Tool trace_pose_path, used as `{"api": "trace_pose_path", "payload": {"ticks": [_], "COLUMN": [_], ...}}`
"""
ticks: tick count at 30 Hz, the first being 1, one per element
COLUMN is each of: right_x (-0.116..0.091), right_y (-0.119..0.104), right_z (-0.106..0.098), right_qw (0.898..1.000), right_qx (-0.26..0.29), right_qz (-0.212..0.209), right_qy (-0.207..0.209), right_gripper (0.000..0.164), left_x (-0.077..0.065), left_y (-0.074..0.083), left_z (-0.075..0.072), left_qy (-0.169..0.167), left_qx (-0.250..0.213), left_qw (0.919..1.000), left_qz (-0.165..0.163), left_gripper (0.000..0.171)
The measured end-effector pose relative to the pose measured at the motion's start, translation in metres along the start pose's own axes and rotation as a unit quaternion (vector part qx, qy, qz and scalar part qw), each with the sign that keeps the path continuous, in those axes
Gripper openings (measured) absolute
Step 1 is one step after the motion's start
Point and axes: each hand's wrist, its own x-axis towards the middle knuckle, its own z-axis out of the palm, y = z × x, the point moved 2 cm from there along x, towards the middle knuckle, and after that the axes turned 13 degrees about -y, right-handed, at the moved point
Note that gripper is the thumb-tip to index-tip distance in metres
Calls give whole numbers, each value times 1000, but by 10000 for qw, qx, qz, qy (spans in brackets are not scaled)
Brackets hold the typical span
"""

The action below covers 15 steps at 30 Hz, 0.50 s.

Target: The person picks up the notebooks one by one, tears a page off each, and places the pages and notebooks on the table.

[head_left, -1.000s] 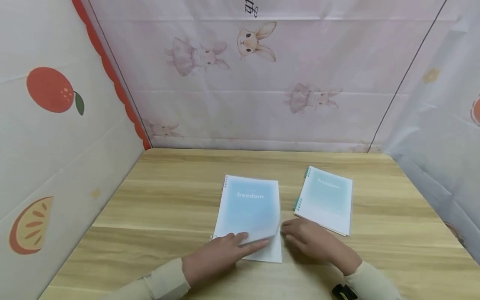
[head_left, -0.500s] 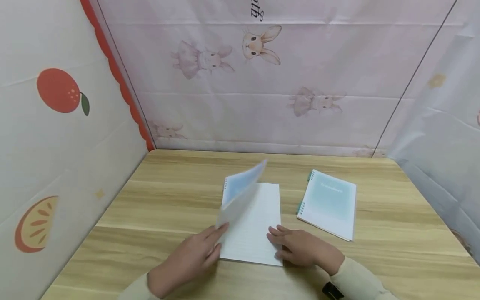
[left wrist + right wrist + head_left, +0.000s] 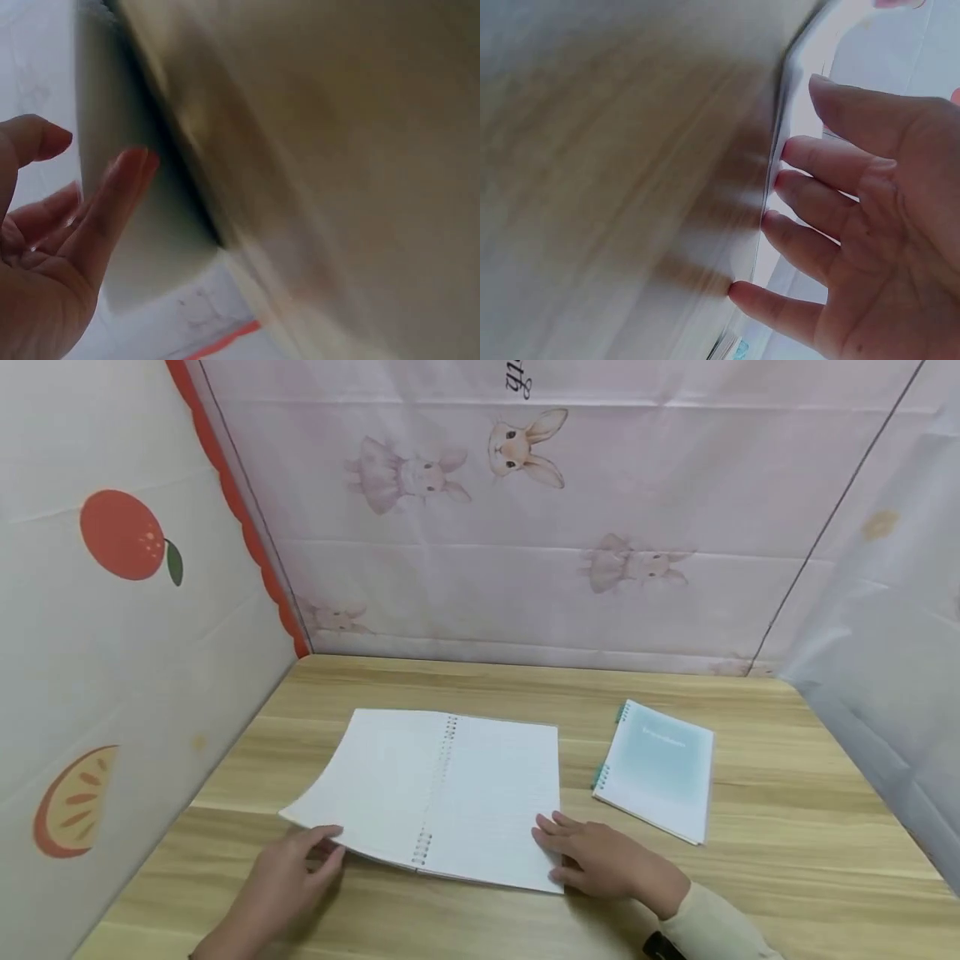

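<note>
A spiral-bound notebook (image 3: 491,785) lies spread on the wooden table in the head view, white pages up, with faint ruled lines on the right side. Its left side bows upward, and the outer near corner is raised. At that near edge my left hand (image 3: 288,872) holds the turned leaf, with fingers on both its faces; the left wrist view shows the leaf's underside (image 3: 142,232) past the fingers. My right hand (image 3: 600,856) rests at the lower right edge, fingers spread and fairly straight, fingertips on the page border. In the right wrist view, those fingers (image 3: 802,247) line the notebook's edge.
To the right lies a second, smaller spiral notebook (image 3: 660,768), closed, its cover blue-green with teal rings. Printed cloth walls stand behind the table (image 3: 420,681) and on both sides. A dark band (image 3: 663,946) shows at my right sleeve.
The blue "freedom" cover has swung over to the left, laying bare white pages. My left hand has moved left with it. My right hand has come onto the right page edge.
</note>
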Motion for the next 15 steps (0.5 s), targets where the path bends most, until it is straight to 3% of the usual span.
{"api": "trace_pose_path", "payload": {"ticks": [2,6,15], "right_x": [-1,-1,-1], "right_y": [1,1,0], "right_z": [0,0,0], "right_qw": [10000,10000,9999], "right_qx": [21,65,126], "right_qz": [12,12,58], "right_qy": [-9,-5,-30], "right_gripper": [55,55,55], "left_x": [1,4,10], "left_y": [-6,-11,-6], "left_z": [2,4,-1], "left_qy": [-356,-841,-1081], "left_qx": [-174,-208,46], "left_qw": [9989,9950,9938], "left_qz": [-266,-490,-258], "left_gripper": [23,19,15]}}
